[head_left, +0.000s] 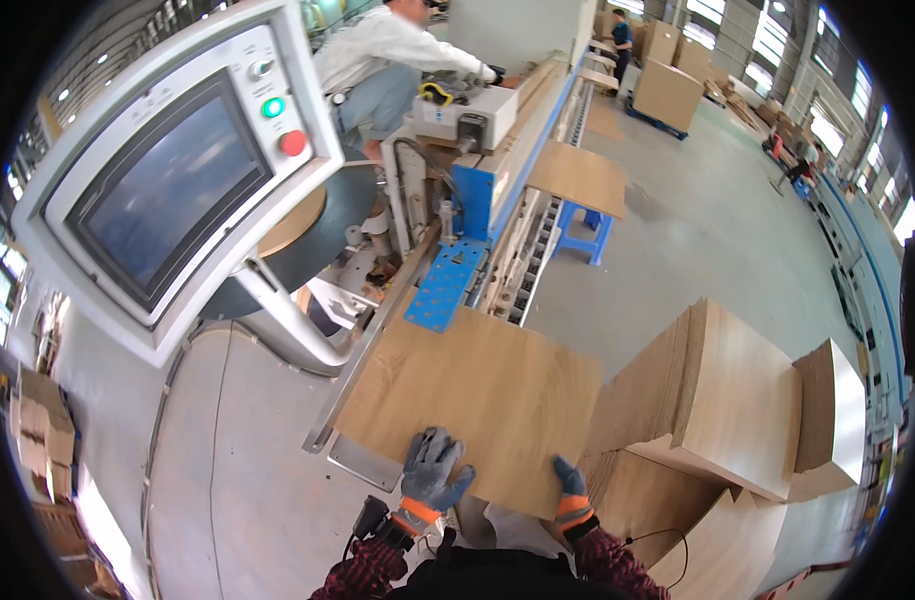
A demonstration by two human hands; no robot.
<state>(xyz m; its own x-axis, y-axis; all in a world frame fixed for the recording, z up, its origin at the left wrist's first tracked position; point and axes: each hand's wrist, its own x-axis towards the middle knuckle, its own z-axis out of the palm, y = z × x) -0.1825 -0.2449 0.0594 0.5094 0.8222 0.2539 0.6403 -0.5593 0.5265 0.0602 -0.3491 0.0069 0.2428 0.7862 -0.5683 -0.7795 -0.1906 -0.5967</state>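
A flat wood-grain panel [478, 400] lies at the feed end of an edge-banding machine, its far edge by a blue perforated plate [446, 285]. My left hand [436, 470], in a grey glove with an orange cuff, rests on the panel's near edge, fingers laid flat on top and thumb spread. At the near right corner, my gloved right hand [572, 488] holds the panel by its side edge. Its thumb shows on top, while the other fingers are mostly hidden. A metal guide rail [350, 385] runs along the panel's left side.
Stacked wood-grain panels [738, 400] stand close on my right. A control console [168, 180] with a screen and buttons rises at the left. Beyond the machine, a person [388, 60] in a white top leans over it. Another panel [581, 178] lies over a blue stool [586, 235].
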